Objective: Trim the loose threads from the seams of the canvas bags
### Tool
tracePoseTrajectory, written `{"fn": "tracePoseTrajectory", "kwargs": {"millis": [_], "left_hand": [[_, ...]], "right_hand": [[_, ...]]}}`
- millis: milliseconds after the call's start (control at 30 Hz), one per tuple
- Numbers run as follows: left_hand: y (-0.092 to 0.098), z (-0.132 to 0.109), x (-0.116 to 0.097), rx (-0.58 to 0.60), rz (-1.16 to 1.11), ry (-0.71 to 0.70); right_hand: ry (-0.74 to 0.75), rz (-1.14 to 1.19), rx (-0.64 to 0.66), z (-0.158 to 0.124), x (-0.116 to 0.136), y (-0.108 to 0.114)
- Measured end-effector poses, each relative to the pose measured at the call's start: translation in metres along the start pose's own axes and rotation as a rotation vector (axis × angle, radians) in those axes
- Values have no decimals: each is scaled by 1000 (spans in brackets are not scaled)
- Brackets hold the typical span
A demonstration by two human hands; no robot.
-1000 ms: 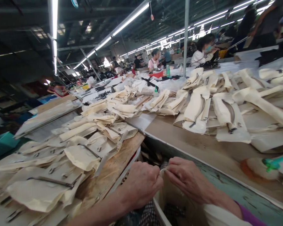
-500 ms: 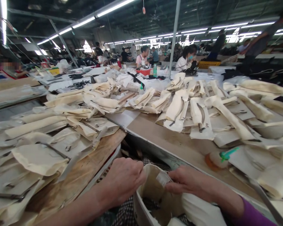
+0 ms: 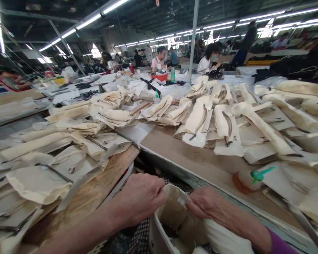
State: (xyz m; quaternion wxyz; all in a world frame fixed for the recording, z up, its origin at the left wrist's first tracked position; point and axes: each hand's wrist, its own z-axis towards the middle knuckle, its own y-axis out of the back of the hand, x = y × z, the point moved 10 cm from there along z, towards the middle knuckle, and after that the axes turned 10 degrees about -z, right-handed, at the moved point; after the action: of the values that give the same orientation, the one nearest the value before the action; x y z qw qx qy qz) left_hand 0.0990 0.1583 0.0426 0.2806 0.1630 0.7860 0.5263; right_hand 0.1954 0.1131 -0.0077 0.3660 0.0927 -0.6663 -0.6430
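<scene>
Low in the middle of the view, my left hand (image 3: pixel 140 197) is closed in a fist on the rim of a cream fabric piece (image 3: pixel 175 211). My right hand (image 3: pixel 209 206) pinches the same piece's edge, where a small pale tab sticks up. The fabric hangs open between both hands like a pouch, over my lap and a checked cloth (image 3: pixel 143 240). A purple sleeve (image 3: pixel 281 243) covers my right forearm.
Several cream fabric pieces with dark zippers (image 3: pixel 201 123) lie heaped across the long worktable (image 3: pixel 175 144) and the wooden board (image 3: pixel 95 194) on the left. A green-nozzled bottle (image 3: pixel 250 176) lies at the right. Other people (image 3: pixel 159 58) work at the far tables.
The view swung left and down over the last second. My hands moved slightly apart, spreading the cream piece open between them; both keep their grip.
</scene>
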Motion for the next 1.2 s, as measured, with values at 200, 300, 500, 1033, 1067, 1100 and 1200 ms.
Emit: {"fn": "tracePoseTrajectory", "kwargs": {"millis": [200, 300, 500, 1033, 1067, 1100, 1200], "left_hand": [[-5, 32, -37, 100, -223, -314], [-17, 39, -45, 184, -273, -390], [-10, 23, -38, 100, -277, -413], [-5, -35, -14, 60, -279, -203], [-6, -34, -12, 52, -282, -193], [-6, -33, -9, 45, -285, -177], [-8, -30, 1, 43, -322, -125]], "right_hand": [[25, 40, 14, 5, 1, -10], [-30, 94, 31, -2, -6, -6], [-369, 715, -37, -32, -38, 30], [-229, -54, -159, -13, 45, 27], [-250, -30, -140, -12, 42, 20], [-275, -9, -132, -11, 39, 15], [-364, 102, -139, -12, 29, 5]]}}
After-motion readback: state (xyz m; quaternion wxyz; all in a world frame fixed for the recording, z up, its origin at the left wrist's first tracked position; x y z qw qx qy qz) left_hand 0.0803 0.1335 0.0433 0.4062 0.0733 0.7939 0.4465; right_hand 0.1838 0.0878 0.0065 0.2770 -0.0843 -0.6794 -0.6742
